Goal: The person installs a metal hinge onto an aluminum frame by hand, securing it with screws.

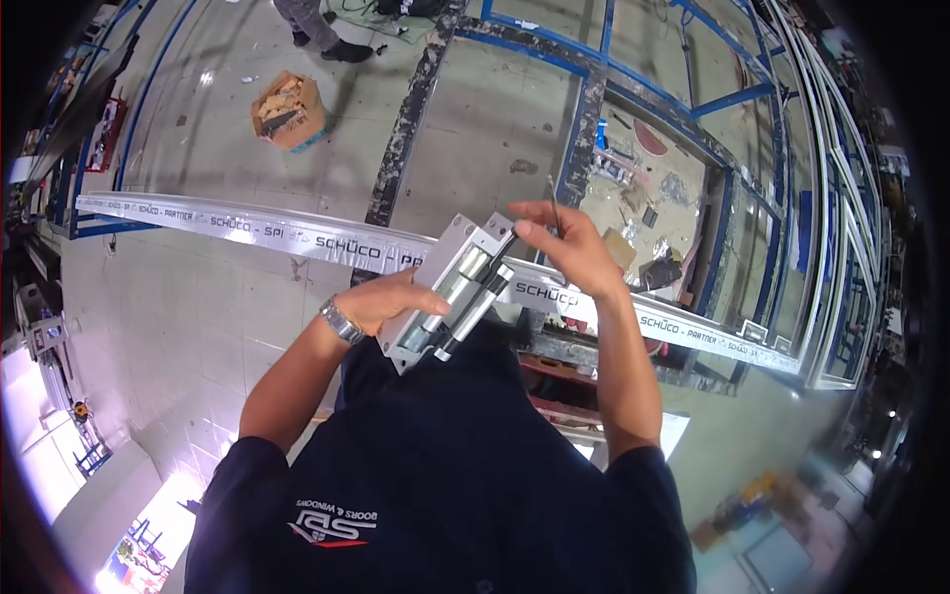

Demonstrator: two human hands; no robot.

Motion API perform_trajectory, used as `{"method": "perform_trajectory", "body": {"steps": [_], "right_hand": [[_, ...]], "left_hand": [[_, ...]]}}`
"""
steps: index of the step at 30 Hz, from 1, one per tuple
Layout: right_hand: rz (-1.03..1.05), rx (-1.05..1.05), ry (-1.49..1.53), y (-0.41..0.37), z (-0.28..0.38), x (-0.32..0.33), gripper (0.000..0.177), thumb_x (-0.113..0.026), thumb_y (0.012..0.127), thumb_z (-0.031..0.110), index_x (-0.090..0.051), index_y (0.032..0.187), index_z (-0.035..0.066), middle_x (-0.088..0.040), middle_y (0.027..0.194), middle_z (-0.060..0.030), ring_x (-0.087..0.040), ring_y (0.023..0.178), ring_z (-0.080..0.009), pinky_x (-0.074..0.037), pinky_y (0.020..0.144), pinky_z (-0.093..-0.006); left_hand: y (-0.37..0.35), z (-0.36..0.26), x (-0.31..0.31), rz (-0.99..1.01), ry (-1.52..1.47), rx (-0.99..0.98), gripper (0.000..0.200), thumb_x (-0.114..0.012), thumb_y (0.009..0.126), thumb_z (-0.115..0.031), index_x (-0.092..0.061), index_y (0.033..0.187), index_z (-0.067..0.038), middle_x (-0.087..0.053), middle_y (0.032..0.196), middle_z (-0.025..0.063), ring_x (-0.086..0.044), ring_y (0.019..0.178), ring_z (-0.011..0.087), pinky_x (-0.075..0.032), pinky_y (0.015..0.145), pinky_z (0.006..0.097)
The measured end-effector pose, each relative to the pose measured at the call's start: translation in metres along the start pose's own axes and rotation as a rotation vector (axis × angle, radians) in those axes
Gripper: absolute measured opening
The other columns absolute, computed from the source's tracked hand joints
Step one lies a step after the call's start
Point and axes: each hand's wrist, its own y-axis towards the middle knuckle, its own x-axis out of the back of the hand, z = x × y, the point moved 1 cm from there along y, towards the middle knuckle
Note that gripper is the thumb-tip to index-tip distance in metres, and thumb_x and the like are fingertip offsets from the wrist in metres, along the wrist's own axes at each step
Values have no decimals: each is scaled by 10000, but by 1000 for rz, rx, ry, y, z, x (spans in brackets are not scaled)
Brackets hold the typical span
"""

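Note:
My left hand (381,302), with a metal-banded watch on its wrist, grips a silver door hinge (457,287) by its near part, thumb across the barrels. The hinge is tilted, with screw holes in its plates and cylindrical barrels with black sections along one side. My right hand (567,247) is closed at the hinge's far end, fingertips at a black part there. A thin dark rod, which looks like a hex key (553,193), sticks up from between its fingers. Behind the hinge runs a long aluminium profile (287,236) wrapped in printed SCHÜCO film.
The profile lies across a blue metal frame with worn dark padding (406,139). A cardboard box (315,114) of scraps stands on the floor. Tools and loose parts lie on a lower board (683,213). Another person's legs (315,28) show at the top.

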Motion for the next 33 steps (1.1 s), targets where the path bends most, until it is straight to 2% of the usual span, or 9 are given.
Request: {"method": "perform_trajectory", "body": {"steps": [6,7,14,17,19,23,26,30,33], "right_hand": [[210,-186,50,36,31,-40,473,-628,1002,440,-689,1221,24,-669,841,18,-484,628,-20,-329,527,-198],[234,-254,2,42,31,-47,409,-617,1008,381,-674,1187,17,-647,804,-1,-480,579,-39,-305,478,-203],[39,-465,430,35,14,-90,274,-572,998,200,-648,1162,-6,-602,738,-19,-448,504,-42,-258,416,-212],[-103,-511,561,19,3,-105,192,-549,1006,155,-635,1068,-5,-599,732,-35,-456,493,-54,-264,382,-215],[-218,-529,649,11,3,-118,149,-534,1011,128,-623,1014,8,-600,734,-43,-470,503,-54,-277,370,-210],[-220,-478,782,2,-18,-129,133,-549,1013,134,-618,1052,27,-627,797,-41,-497,539,-53,-280,378,-193],[-333,-471,824,-3,-13,-143,137,-560,1015,151,-617,1060,35,-652,849,-47,-496,541,-57,-285,380,-191],[-398,-420,821,-14,-22,-147,155,-571,1015,169,-622,1088,41,-669,882,-41,-506,557,-60,-297,384,-184],[-513,-416,837,-20,-14,-148,186,-606,998,173,-623,1079,7,-603,764,-21,-490,525,-44,-250,379,-187]], "left_hand": [[-17,-16,37,85,27,69,722,-751,873,-229,-453,1471,44,-647,1283,150,-661,1122,187,-552,949,327],[-21,-20,42,103,45,83,713,-749,880,-239,-460,1466,45,-649,1278,150,-661,1118,185,-553,945,328],[-45,-39,91,192,195,206,613,-722,952,-309,-528,1409,50,-675,1211,115,-674,1035,140,-561,872,275],[-43,-28,126,298,102,164,563,-618,1027,-389,-564,1367,56,-710,1115,102,-695,937,119,-563,794,234],[-50,-29,131,280,58,80,596,-533,1055,-466,-586,1331,61,-732,1021,137,-734,800,166,-606,706,261],[-64,-35,146,253,-7,119,618,-486,1061,-495,-591,1314,59,-735,1023,162,-755,801,234,-657,584,411],[-66,-37,148,178,-39,125,609,-472,1069,-490,-587,1322,52,-732,1020,166,-749,763,222,-653,575,387],[-61,-52,142,102,273,150,605,-480,1059,-528,-676,1202,27,-730,871,100,-685,604,130,-605,522,282],[-50,-63,127,46,495,166,688,-489,1024,-609,-734,1040,34,-711,745,74,-602,504,88,-428,405,236]]}}
